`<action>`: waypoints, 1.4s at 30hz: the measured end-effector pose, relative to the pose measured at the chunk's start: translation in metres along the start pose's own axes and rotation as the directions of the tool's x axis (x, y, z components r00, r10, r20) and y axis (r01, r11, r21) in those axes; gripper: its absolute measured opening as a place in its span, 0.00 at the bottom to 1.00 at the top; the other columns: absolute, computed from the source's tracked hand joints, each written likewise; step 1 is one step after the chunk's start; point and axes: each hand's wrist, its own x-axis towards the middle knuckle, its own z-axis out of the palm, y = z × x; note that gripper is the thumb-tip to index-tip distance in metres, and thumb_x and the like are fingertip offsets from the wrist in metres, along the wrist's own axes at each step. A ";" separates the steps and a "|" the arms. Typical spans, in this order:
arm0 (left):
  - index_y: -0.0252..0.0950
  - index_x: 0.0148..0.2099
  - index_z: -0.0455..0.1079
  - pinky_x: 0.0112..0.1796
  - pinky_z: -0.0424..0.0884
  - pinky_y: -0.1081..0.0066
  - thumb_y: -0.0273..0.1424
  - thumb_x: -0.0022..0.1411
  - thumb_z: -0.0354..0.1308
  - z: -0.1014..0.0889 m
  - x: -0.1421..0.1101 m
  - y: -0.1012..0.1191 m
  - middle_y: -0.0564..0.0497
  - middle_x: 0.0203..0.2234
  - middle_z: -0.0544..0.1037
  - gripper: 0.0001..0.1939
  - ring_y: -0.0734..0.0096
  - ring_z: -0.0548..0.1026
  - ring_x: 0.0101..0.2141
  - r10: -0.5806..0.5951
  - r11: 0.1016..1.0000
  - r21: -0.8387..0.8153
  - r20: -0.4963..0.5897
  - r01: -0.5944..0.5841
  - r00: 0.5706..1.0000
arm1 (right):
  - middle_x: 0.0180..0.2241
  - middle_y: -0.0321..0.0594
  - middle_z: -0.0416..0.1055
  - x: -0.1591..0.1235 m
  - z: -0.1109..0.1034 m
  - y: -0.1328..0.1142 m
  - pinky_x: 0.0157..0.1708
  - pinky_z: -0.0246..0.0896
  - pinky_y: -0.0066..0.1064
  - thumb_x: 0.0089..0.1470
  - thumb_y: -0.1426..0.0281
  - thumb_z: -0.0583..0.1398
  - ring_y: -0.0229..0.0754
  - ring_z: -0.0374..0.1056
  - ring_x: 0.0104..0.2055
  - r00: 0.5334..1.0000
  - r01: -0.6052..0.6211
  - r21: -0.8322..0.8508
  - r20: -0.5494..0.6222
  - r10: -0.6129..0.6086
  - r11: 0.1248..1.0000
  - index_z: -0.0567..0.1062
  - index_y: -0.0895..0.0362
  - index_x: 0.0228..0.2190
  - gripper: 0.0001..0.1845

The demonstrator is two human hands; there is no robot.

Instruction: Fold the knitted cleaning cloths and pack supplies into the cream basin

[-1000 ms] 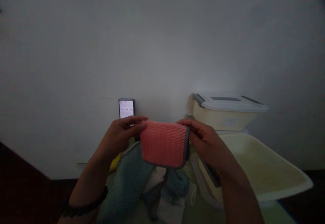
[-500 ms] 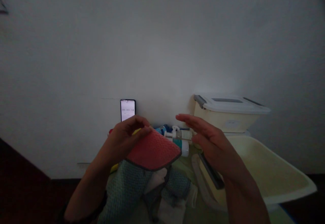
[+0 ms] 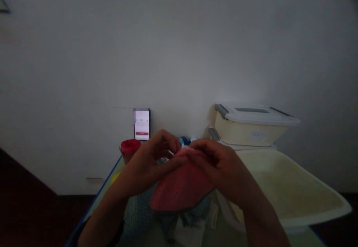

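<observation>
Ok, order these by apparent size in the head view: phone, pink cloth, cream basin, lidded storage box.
Cream basin
Lidded storage box and pink cloth: too close to rank; the cloth is partly hidden
Phone

Left of the lidded storage box (image 3: pixel 248 132) and well apart from it, an upright smartphone (image 3: pixel 142 127) shows a row of digits: the middle pair reads 03, the last looks like 16 or 18, too soft to settle, and the first is partly hidden by a blurred patch. Below these, any wording on a red button (image 3: pixel 142 133) is too small to read. The storage box's front label (image 3: pixel 257 136) is illegible.
</observation>
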 end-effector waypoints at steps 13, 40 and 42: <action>0.37 0.41 0.65 0.32 0.67 0.76 0.34 0.61 0.53 -0.006 -0.005 0.005 0.51 0.33 0.72 0.08 0.73 0.71 0.32 -0.042 0.907 0.420 0.176 -0.037 0.983 | 0.39 0.37 0.68 -0.004 -0.024 0.005 0.33 0.64 0.28 0.58 0.72 0.51 0.38 0.66 0.36 0.984 0.126 0.037 -0.128 -0.120 0.991 0.62 0.45 0.49 0.17; 0.38 0.38 0.73 0.37 0.68 0.76 0.28 0.55 0.58 -0.025 -0.002 0.005 0.50 0.35 0.75 0.07 0.71 0.73 0.36 0.219 0.814 0.555 -0.015 -0.174 0.976 | 0.44 0.40 0.71 -0.004 -0.040 0.005 0.45 0.60 0.32 0.58 0.66 0.53 0.39 0.67 0.46 0.982 0.172 -0.265 0.118 -0.145 0.949 0.73 0.53 0.31 0.09; 0.38 0.38 0.72 0.37 0.68 0.76 0.28 0.56 0.58 -0.025 -0.002 0.005 0.50 0.36 0.75 0.07 0.72 0.73 0.36 0.228 0.827 0.534 -0.030 -0.177 0.973 | 0.45 0.39 0.70 -0.004 -0.039 0.005 0.47 0.60 0.32 0.56 0.66 0.56 0.40 0.66 0.47 0.980 0.184 -0.257 0.124 -0.157 0.949 0.73 0.53 0.33 0.07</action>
